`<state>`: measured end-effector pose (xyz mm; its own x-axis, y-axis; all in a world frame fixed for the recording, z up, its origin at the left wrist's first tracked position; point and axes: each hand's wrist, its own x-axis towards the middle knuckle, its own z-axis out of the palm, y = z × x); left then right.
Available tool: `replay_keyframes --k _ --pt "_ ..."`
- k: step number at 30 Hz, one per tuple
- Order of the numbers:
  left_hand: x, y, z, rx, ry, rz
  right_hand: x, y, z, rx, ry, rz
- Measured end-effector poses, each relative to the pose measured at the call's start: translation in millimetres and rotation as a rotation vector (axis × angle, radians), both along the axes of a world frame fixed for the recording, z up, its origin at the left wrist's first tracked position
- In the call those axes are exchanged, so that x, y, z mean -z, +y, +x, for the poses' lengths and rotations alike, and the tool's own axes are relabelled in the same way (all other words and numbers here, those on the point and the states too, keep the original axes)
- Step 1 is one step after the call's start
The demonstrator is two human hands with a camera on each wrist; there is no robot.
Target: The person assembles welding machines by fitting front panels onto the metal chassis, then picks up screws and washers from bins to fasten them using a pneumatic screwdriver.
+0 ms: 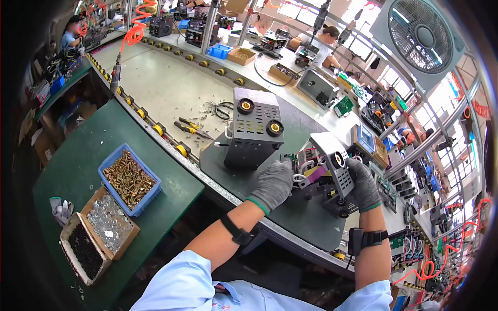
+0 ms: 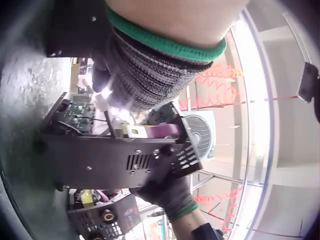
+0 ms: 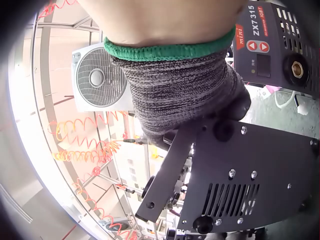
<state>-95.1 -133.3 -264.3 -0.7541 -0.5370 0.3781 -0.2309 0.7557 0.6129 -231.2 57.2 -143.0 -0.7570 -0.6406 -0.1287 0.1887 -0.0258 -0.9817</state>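
Note:
A partly assembled welding machine (image 1: pixel 319 166) stands tilted on the dark green mat, its slotted end panel (image 1: pixel 342 179) facing up and its inside exposed. My gloved right hand (image 1: pixel 364 186) grips the panel side, fingers wrapped at the casing edge (image 3: pixel 225 165) in the right wrist view. My gloved left hand (image 1: pixel 272 184) reaches to the opposite side, fingertips beside the circuit board (image 2: pixel 82 117) and a white connector (image 2: pixel 102 102). Glare hides those fingertips, so I cannot tell whether they pinch anything. White cable (image 1: pixel 299 179) loops near this hand.
A second welding machine (image 1: pixel 254 129) stands upright to the left. Beyond it lie yellow-handled pliers (image 1: pixel 189 128) and scattered small parts. On the left-hand table are a blue bin of screws (image 1: pixel 155 179), a washer box (image 1: pixel 127 238) and a box of black screws (image 1: pixel 65 241).

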Motion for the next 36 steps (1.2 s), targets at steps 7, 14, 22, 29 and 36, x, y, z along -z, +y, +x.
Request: replay_keyframes --k 7,14,22,29,36 --pt "-71.2 14.6 39.0 0.056 0.524 -0.076 -11.0 -2.7 5.2 0.13 -0.101 0.062" --pt "-78.2 18.0 20.4 0.106 0.374 -0.429 1.0 -2.3 -1.7 0.173 -0.036 0.058" --pt "-60.8 -9.5 -17.6 0.183 0.401 -0.104 12.3 -4.6 4.7 0.185 0.072 -0.015" --pt "-21.3 -18.2 -18.4 0.266 0.497 0.455 23.2 7.8 -7.1 0.101 0.142 0.048" --pt "10.0 -34.6 -5.1 0.418 0.283 0.613 18.3 4.8 1.7 0.091 0.115 0.014"
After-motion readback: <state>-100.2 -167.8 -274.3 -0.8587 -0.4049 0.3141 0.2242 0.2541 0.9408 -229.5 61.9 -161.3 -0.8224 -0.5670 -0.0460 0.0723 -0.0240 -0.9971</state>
